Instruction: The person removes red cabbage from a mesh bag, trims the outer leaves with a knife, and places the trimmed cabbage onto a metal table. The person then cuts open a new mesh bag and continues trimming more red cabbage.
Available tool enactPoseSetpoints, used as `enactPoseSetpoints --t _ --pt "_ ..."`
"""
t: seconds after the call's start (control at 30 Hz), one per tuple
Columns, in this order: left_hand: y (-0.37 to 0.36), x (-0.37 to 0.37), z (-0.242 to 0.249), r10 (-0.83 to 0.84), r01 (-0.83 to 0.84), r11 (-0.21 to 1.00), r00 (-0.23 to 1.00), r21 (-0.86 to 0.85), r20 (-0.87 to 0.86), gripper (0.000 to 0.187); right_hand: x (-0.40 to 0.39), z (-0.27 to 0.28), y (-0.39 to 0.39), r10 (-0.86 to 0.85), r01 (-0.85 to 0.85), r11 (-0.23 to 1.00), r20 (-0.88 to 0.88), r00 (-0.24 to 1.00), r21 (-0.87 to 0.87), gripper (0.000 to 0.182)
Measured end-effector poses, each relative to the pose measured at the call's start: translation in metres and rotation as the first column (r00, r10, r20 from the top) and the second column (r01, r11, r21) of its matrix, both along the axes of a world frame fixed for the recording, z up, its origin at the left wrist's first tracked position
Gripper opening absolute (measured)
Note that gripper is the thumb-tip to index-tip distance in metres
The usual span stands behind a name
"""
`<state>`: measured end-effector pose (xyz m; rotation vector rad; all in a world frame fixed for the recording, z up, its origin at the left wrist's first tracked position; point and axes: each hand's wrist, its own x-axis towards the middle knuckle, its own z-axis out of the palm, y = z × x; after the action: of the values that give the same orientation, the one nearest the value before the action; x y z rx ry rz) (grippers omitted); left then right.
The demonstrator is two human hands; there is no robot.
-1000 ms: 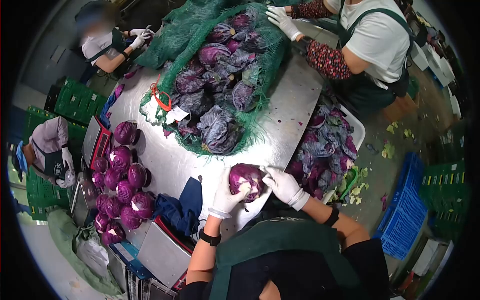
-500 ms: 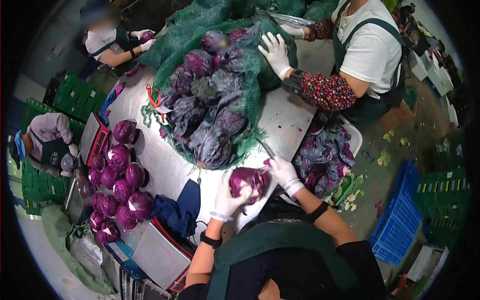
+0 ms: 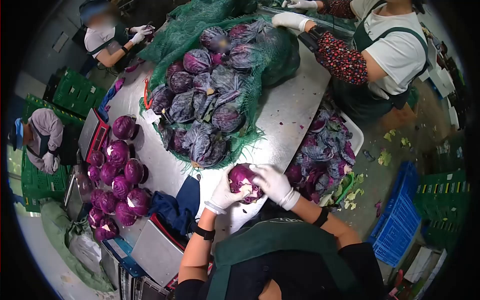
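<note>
Close to my body I hold a red cabbage (image 3: 243,181) at the table's near edge, its pale cut stem side turned toward me. My left hand (image 3: 223,192), in a white glove, is wrapped round its left side. Over its upper right side lies my gloved right hand (image 3: 274,186), fingers curved on the leaves; whether a tool is also in that hand cannot be seen. Just beyond, a green mesh sack (image 3: 257,107) lies with its mouth toward me, and several dark-leaved red cabbages (image 3: 200,142) show in it.
Trimmed red cabbages (image 3: 120,186) sit at the left of the metal table (image 3: 287,117), near scales (image 3: 157,252) and a blue cloth (image 3: 180,202). A white tub (image 3: 354,132) of loose leaves stands right. Co-workers (image 3: 390,50) stand around; a blue crate (image 3: 397,215) is at right.
My right hand has come left onto the cabbage; the dark blade seen by it earlier no longer shows. The co-worker at the right has drawn a hand back along the sack.
</note>
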<state>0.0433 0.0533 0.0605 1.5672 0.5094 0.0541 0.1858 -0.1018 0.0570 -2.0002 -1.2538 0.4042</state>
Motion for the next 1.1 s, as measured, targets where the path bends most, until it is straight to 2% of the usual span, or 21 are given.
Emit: enactPoseSetpoints --t 0.03,0.07,0.1,0.17,0.2,0.23,0.3,0.37,0.43,0.47,0.5,0.53,0.63,0.7,0.77,0.8,0.83,0.9,0.97,1.0,1.1 --pt "0.001 -0.001 0.0 -0.008 0.009 0.995 1.0 0.098 -0.017 0.105 0.011 -0.009 0.005 -0.011 0.01 1.0 -0.056 0.998 -0.018 0.034" --pt "0.0 -0.001 0.005 -0.021 0.02 0.992 1.0 0.126 0.012 0.104 0.02 -0.016 0.011 -0.215 0.231 0.97 -0.179 0.96 0.078 0.025" --pt "-0.002 -0.003 0.004 -0.019 0.017 0.992 1.0 0.124 0.014 0.104 0.037 -0.033 0.007 -0.235 0.234 0.972 -0.067 0.97 -0.023 0.033" --pt "-0.002 -0.005 0.002 -0.004 0.004 0.999 1.0 -0.043 -0.011 0.103 0.042 -0.013 0.004 -0.207 0.202 0.978 0.103 0.973 0.055 0.052" --pt "0.001 -0.006 0.001 -0.037 0.043 0.986 0.999 0.159 -0.041 0.101 0.036 0.002 -0.001 -0.118 0.119 0.992 0.036 0.992 -0.03 0.068" --pt "0.001 -0.008 -0.001 -0.031 0.038 0.988 0.998 0.151 -0.046 0.101 0.025 0.015 -0.003 -0.046 0.045 0.998 0.023 0.999 0.042 0.067" --pt "0.005 -0.005 -0.005 -0.179 0.152 0.912 0.983 0.38 0.037 0.101 0.014 0.039 0.005 0.071 -0.082 0.993 -0.129 0.989 -0.084 0.064" --pt "0.011 -0.013 -0.012 -0.25 0.236 0.917 0.968 0.322 0.001 0.099 0.019 -0.007 0.013 -0.079 0.062 0.996 -0.367 0.927 -0.057 0.035" --pt "0.012 -0.025 -0.01 -0.21 0.209 0.978 0.975 0.017 0.071 0.095 0.052 -0.016 0.013 -0.281 0.215 0.949 -0.309 0.909 -0.232 0.029" --pt "0.01 -0.029 -0.003 -0.101 0.119 0.971 0.99 -0.206 0.094 0.095 0.067 -0.035 0.003 -0.262 0.231 0.953 -0.153 0.953 -0.194 0.031" --pt "0.009 -0.035 -0.004 -0.025 0.054 0.975 0.99 -0.213 0.135 0.096 0.078 -0.049 -0.002 -0.239 0.238 0.959 0.012 0.971 -0.153 0.034" --pt "0.009 -0.035 -0.004 -0.007 0.033 0.973 0.993 -0.229 0.115 0.096 0.071 -0.047 -0.006 -0.218 0.218 0.976 -0.004 0.976 0.008 0.037" --pt "-0.005 -0.039 -0.001 0.035 -0.023 0.971 0.998 -0.239 0.046 0.096 0.025 -0.017 -0.007 -0.047 -0.15 0.953 -0.618 0.785 -0.263 0.057" --pt "-0.004 -0.034 -0.001 0.058 -0.05 0.976 0.998 -0.212 0.032 0.096 -0.002 -0.007 -0.003 0.044 -0.106 0.967 -0.257 0.965 -0.232 0.069" --pt "0.008 -0.032 0.0 0.005 -0.001 0.984 1.0 -0.179 0.017 0.093 -0.003 -0.001 -0.002 0.032 -0.079 0.978 -0.237 0.971 -0.194 0.066" --pt "0.007 -0.031 0.001 0.059 -0.061 0.998 0.994 0.01 0.097 0.093 -0.003 -0.003 0.0 0.05 -0.094 0.976 -0.215 0.975 -0.199 0.066" --pt "0.005 -0.025 0.01 0.049 -0.051 0.999 0.994 0.013 0.095 0.093 -0.003 -0.004 0.0 0.062 -0.102 0.974 -0.193 0.979 -0.204 0.066" --pt "-0.005 -0.011 0.026 -0.102 0.118 0.751 0.993 0.65 -0.061 0.096 -0.001 0.006 -0.002 0.136 -0.18 0.969 -0.243 0.961 -0.169 0.062" --pt "-0.025 0.0 0.031 0.06 0.068 0.702 0.986 0.709 -0.154 0.098 -0.005 -0.001 -0.005 0.111 -0.156 0.961 -0.198 0.974 -0.228 0.054" --pt "-0.03 0.005 0.025 0.096 0.039 0.658 0.986 0.752 -0.136 0.097 -0.008 -0.01 -0.006 0.087 -0.091 0.98 -0.034 0.996 -0.177 0.038" --pt "-0.034 0.011 0.019 0.149 0.031 0.567 0.979 0.823 -0.14 0.093 -0.006 -0.012 -0.002 0.023 -0.013 0.959 0.031 0.999 -0.284 0.032"
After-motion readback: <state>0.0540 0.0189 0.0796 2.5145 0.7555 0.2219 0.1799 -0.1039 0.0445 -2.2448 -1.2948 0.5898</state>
